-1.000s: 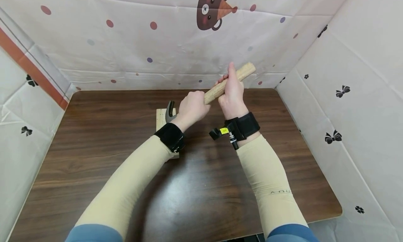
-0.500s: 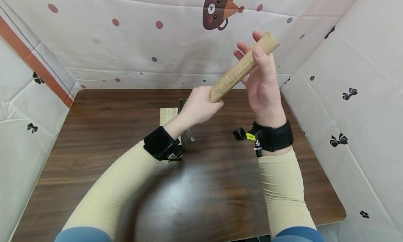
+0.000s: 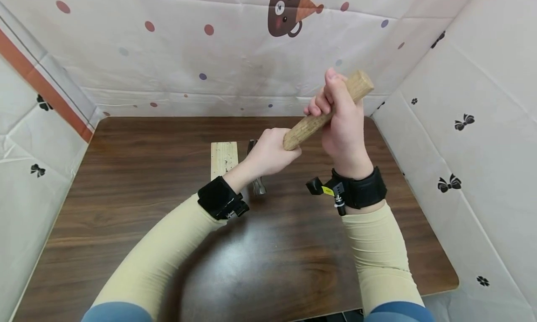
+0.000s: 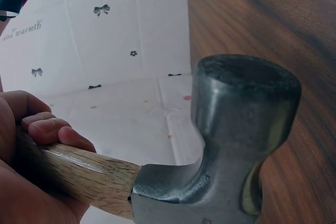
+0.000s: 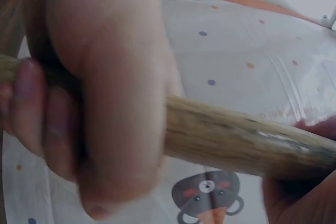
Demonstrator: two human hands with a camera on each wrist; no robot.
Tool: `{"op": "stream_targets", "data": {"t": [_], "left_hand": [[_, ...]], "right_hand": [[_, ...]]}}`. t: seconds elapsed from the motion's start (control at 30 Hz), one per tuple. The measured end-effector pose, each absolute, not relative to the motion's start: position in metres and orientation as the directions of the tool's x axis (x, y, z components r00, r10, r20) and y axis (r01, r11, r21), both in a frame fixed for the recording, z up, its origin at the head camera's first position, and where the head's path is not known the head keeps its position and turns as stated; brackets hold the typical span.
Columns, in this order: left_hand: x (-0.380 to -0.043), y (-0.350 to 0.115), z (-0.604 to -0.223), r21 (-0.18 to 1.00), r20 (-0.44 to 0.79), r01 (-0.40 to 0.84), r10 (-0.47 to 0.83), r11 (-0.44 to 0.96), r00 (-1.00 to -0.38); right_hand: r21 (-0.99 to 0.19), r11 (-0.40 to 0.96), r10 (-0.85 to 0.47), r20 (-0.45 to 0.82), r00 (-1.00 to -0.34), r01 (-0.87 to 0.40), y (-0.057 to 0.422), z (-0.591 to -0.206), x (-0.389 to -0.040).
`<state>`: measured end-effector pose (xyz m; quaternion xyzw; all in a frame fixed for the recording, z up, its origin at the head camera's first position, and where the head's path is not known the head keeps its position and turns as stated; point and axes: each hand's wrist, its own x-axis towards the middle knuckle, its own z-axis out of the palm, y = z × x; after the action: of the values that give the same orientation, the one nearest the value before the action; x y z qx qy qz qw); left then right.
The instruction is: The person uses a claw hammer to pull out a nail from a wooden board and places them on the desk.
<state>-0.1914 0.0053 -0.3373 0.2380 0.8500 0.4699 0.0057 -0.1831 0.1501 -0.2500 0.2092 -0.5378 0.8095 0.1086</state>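
Note:
A claw hammer is held slantwise above the table, its pale wooden handle (image 3: 306, 132) rising to the right. My left hand (image 3: 271, 150) grips the handle close to the steel head (image 3: 259, 187), which it partly hides in the head view. In the left wrist view the round striking face (image 4: 247, 72) shows large, with the curled left fingers (image 4: 47, 129) behind it. Nearer the handle's free end, my right hand (image 3: 346, 131) curls round the wood. The right wrist view shows bare handle (image 5: 231, 137) between the two hands.
Left of the hammer head, a pale wooden board (image 3: 223, 158) with small dark marks lies on the brown table (image 3: 138, 173). My left forearm covers its near part. White patterned sheeting (image 3: 168, 61) stands behind the table and at both sides.
My right hand loosened, its fingers spread half a second ago, and now curls round the handle again, further right. The hammer has turned and shifted right, its head coming clear of the board.

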Motion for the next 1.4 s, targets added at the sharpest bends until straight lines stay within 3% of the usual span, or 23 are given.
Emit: {"op": "stream_targets", "data": {"t": [0.27,0.73,1.0,1.17,1.27,1.4], "left_hand": [[-0.191,0.007,-0.338,0.813,0.217,0.416,0.451,0.407,-0.866],[-0.195,-0.007,-0.344,0.828,0.168,0.417,0.545,0.374,-0.822],[-0.198,-0.06,-0.345,0.826,0.242,0.507,0.657,0.246,-0.714],[-0.21,-0.134,-0.379,0.855,0.304,0.455,0.469,0.25,-0.829],[-0.22,-0.169,-0.417,0.858,0.236,0.374,0.377,0.352,-0.896],[-0.23,-0.189,-0.46,0.799,0.105,0.312,0.391,0.514,-0.914]], "right_hand": [[-0.728,-0.551,-0.043,0.514,-0.857,-0.409,0.141,-0.252,-0.183],[-0.733,-0.565,-0.064,0.497,-0.866,-0.379,0.133,-0.252,-0.182],[-0.776,-0.501,-0.095,0.489,-0.867,-0.383,0.131,-0.249,-0.186],[-0.851,-0.402,-0.149,0.425,-0.893,-0.338,0.129,-0.245,-0.191],[-0.895,-0.38,-0.202,0.327,-0.923,-0.234,0.124,-0.245,-0.196],[-0.928,-0.364,-0.273,0.187,-0.944,-0.079,0.113,-0.246,-0.204]]}}
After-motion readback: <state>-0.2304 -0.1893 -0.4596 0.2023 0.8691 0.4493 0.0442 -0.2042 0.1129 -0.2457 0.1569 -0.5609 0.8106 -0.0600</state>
